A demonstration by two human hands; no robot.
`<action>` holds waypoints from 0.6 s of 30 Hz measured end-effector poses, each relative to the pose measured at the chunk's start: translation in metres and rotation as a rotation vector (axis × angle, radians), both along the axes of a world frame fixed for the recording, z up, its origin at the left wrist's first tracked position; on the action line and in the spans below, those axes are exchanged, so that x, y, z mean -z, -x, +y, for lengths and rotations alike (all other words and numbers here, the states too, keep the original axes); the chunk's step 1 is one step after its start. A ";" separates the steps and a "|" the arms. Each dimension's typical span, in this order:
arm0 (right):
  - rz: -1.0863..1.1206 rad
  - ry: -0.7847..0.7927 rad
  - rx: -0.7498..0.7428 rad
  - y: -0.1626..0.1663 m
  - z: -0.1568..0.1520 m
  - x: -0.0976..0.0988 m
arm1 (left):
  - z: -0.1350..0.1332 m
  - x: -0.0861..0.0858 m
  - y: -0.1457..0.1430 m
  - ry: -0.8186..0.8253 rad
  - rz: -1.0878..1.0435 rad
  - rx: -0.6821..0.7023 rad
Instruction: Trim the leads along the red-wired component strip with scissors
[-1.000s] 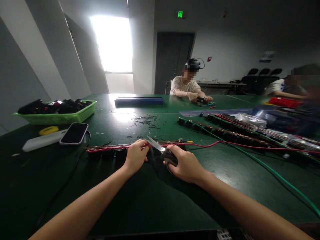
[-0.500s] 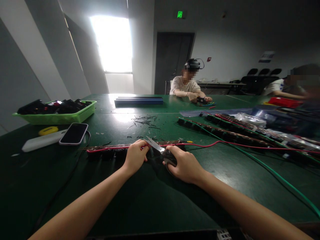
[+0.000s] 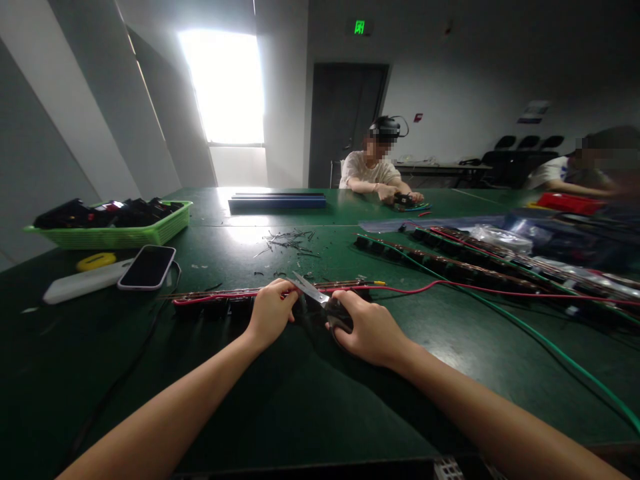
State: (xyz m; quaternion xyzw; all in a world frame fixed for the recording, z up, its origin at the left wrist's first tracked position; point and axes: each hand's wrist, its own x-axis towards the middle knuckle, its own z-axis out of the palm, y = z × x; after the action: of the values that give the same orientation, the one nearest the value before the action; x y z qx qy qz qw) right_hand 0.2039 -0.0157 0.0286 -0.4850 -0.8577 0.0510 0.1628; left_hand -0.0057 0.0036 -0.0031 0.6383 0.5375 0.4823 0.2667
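Note:
A pair of scissors [image 3: 313, 290] with dark handles is in my right hand [image 3: 373, 330]. Its blades point up and left, over the long black strip assembly [image 3: 210, 305] and close to my left fingertips. My left hand [image 3: 273, 307] is closed at the middle of that strip; what its fingers pinch is too small to make out. A red wire [image 3: 410, 291] runs along the strip and off to the right. The strip's middle is partly hidden behind my hands.
Black clippings [image 3: 290, 241] lie beyond the strip. At left are a phone [image 3: 147, 268], a white bar-shaped object [image 3: 87, 281] and a green basket [image 3: 170, 227] of black parts. More wired strips [image 3: 450, 265] and a green wire [image 3: 540, 340] lie right. A person [image 3: 373, 170] works opposite.

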 end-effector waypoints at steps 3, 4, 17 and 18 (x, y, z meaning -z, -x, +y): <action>0.008 0.001 0.004 0.000 0.000 0.000 | 0.000 0.000 0.000 0.006 -0.006 -0.002; 0.011 0.001 0.004 0.000 0.000 0.000 | 0.000 0.000 0.000 0.009 -0.010 -0.002; 0.017 0.001 -0.008 -0.001 0.001 0.002 | 0.000 -0.001 0.000 0.006 -0.003 -0.007; 0.014 0.003 -0.012 -0.001 0.001 0.002 | 0.000 -0.001 0.000 0.005 -0.002 -0.007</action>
State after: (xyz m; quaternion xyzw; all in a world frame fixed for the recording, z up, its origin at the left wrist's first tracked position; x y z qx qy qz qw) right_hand 0.2052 -0.0147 0.0263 -0.4799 -0.8593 0.0567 0.1676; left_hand -0.0055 0.0038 -0.0018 0.6356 0.5404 0.4824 0.2670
